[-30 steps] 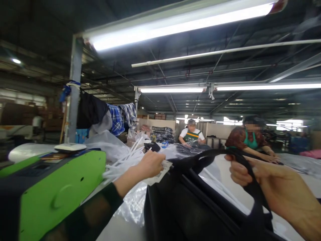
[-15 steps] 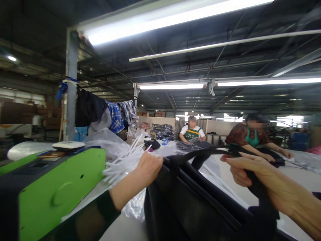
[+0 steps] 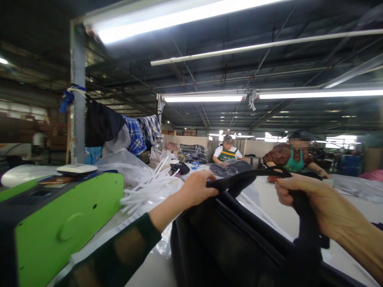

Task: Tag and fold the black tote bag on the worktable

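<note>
Black bag (image 3: 227,243) upright on the desk (image 3: 278,215), left hand (image 3: 196,188) clenched on its rim, right hand (image 3: 302,195) grasping the black strap (image 3: 248,177), green machine (image 3: 60,223) beside, white sticks (image 3: 149,187) behind.

black bag (image 3: 227,243) | soft dark fabric, upright and close below the camera, mouth held open | black strap handle (image 3: 248,177) arches across the top, pulled taut | left hand (image 3: 197,189) grips the strap's left end | right hand (image 3: 311,199) clasps its right end, strap running down past the fingers
</note>
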A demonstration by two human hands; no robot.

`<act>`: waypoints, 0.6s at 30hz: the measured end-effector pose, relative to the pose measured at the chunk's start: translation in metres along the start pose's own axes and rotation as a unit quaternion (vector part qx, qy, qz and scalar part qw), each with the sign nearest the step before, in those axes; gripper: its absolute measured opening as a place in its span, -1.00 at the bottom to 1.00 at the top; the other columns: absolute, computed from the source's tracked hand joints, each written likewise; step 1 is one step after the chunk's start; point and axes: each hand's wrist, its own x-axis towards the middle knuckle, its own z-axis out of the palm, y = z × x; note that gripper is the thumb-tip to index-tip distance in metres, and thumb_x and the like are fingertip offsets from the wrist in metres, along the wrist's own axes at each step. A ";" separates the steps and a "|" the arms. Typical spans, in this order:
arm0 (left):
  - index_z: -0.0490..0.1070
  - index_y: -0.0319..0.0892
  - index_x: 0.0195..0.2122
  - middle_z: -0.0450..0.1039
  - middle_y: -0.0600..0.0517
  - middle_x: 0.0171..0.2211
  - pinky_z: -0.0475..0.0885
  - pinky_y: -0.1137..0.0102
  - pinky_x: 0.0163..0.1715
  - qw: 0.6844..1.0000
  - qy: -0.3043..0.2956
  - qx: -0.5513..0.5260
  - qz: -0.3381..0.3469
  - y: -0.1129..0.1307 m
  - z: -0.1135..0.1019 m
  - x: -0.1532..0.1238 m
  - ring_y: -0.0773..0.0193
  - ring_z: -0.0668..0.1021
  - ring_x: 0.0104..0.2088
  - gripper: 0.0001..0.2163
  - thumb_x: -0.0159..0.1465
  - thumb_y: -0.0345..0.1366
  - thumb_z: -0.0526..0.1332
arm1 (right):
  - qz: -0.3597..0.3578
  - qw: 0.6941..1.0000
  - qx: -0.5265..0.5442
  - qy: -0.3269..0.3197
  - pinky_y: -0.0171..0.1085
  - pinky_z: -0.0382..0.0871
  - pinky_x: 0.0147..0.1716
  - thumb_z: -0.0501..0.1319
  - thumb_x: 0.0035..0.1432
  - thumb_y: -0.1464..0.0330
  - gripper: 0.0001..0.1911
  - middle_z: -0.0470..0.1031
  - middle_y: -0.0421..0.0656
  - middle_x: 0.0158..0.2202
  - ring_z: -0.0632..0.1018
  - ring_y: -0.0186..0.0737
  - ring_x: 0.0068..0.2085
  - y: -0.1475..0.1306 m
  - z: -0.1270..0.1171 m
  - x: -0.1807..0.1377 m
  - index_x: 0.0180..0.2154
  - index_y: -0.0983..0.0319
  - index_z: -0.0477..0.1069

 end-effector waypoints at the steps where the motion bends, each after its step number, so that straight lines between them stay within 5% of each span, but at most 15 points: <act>1: 0.45 -0.17 -0.24 0.48 0.01 -0.23 0.36 0.36 -0.18 1.000 -0.002 0.003 -0.005 0.002 0.003 0.004 0.16 0.50 -0.17 -0.76 0.06 -0.25 0.30 | 0.001 1.000 0.005 -0.001 -0.46 0.19 -0.70 0.43 -0.56 0.33 -0.70 0.24 -0.19 -0.70 0.25 -0.43 -0.63 0.000 0.000 0.000 -0.70 0.32 0.38; 8: 0.49 -0.19 -0.40 0.47 0.05 -0.43 0.31 0.41 -0.34 0.998 -0.066 -0.003 -0.005 0.001 0.021 0.015 0.15 0.50 -0.30 -0.84 0.00 -0.25 0.27 | -0.022 0.995 0.084 -0.050 -0.45 0.12 -0.69 0.36 -0.45 0.41 -0.80 0.20 -0.24 -0.74 0.21 -0.48 -0.66 0.000 0.003 -0.001 -0.66 0.35 0.40; 13: 0.41 -0.19 -0.66 0.25 0.15 -0.70 0.20 0.47 -0.54 0.988 -0.154 -0.011 -0.002 -0.015 0.015 0.029 0.19 0.46 -0.51 -0.96 -0.15 -0.35 0.23 | -0.036 0.993 0.094 -0.057 -0.43 0.03 -0.68 0.29 -0.46 0.41 -0.82 0.20 -0.27 -0.73 0.20 -0.49 -0.68 0.002 0.008 -0.001 -0.67 0.34 0.34; 18: 0.43 -0.15 -0.58 0.34 0.16 -0.62 0.19 0.48 -0.52 0.984 -0.179 0.017 0.017 -0.007 0.016 0.032 0.17 0.49 -0.42 -0.90 -0.19 -0.37 0.19 | -0.041 0.991 0.110 -0.069 -0.42 0.00 -0.66 0.26 -0.43 0.41 -0.84 0.21 -0.26 -0.72 0.20 -0.48 -0.66 0.001 0.009 -0.002 -0.69 0.32 0.30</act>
